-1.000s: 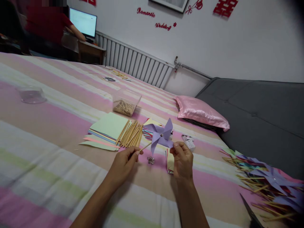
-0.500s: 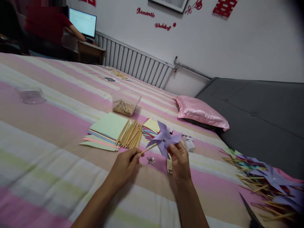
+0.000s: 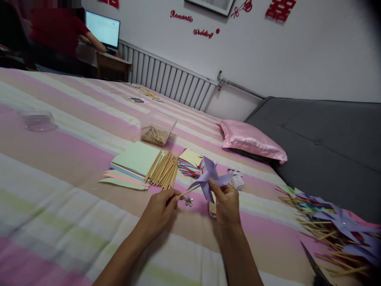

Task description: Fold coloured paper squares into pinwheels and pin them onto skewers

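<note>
My left hand (image 3: 159, 208) pinches the lower end of a thin wooden stick (image 3: 188, 191) that carries a purple paper pinwheel (image 3: 210, 178). My right hand (image 3: 226, 202) holds the pinwheel's blades from below, fingers at its centre. Both hands hover low over the striped bedspread (image 3: 59, 167). Just beyond them lie a bundle of wooden sticks (image 3: 163, 169), a stack of pastel paper sheets (image 3: 133, 163) and a stack of smaller coloured squares (image 3: 190, 162). A small heap of metal pins (image 3: 188, 201) lies between my hands.
A clear box of sticks (image 3: 156, 129) stands further back, and a small white box (image 3: 237, 180) lies right of the pinwheel. Finished pinwheels (image 3: 339, 226) pile at the right edge. A pink pillow (image 3: 251, 141), grey sofa (image 3: 327, 147) and clear lid (image 3: 37, 120) surround the area. A person sits at a monitor (image 3: 102, 28).
The pinwheel has dropped lower and shifted slightly right, tilting flatter. My right hand has moved from a blade tip to the pinwheel's centre; my left hand keeps the stick.
</note>
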Motion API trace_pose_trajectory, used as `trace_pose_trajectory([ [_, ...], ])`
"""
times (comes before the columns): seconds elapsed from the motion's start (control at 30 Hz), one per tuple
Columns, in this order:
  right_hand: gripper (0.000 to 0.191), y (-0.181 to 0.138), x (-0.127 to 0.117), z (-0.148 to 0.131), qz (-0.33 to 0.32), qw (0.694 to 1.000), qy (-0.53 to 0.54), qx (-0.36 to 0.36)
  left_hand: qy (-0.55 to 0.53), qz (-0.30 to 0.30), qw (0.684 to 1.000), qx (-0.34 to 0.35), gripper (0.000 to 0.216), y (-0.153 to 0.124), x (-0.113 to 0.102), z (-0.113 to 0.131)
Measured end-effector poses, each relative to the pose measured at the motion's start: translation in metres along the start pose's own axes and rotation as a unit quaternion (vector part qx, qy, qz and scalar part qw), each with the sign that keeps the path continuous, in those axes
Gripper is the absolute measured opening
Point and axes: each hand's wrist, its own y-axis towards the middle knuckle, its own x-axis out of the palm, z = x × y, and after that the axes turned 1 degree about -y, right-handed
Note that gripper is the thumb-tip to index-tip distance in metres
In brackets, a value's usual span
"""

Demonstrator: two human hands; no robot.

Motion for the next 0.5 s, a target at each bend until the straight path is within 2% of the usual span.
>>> trace_pose_trajectory([
  [0.2,0.035,0.0003,0.003,-0.0006,0.006,1.0,0.008,0.023,-0.006,-0.003,1.0,-0.006,0.027,-0.0002,-0.0008,-0.0003],
  [0.5,0.036,0.0022,0.0,0.0021,-0.013,0.999,-0.03,-0.007,-0.021,-0.014,1.0,-0.017,0.028,-0.0015,0.0005,0.0019],
])
